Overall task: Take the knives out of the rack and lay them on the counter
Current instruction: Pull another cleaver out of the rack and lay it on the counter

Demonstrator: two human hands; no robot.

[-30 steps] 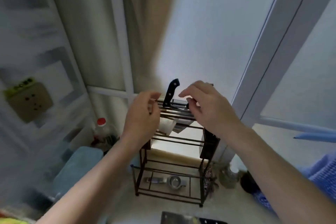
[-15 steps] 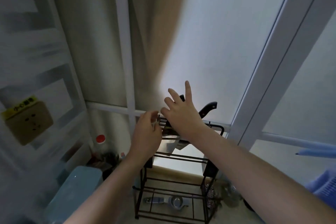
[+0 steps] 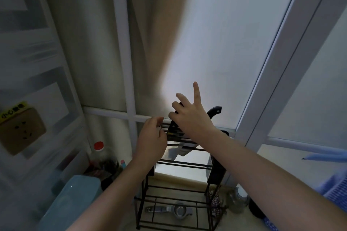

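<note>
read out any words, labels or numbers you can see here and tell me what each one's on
Yellow sticker above the wall socket: dark characters, too blurred to read.
Red-capped bottle: no label legible.
Knife handles in the rack: no brand marks visible.
Nothing else carries readable text.

right hand [image 3: 189, 118] hiding one knife handle [image 3: 173, 125], its grip unclear, blades [image 3: 176, 148] blurred
</note>
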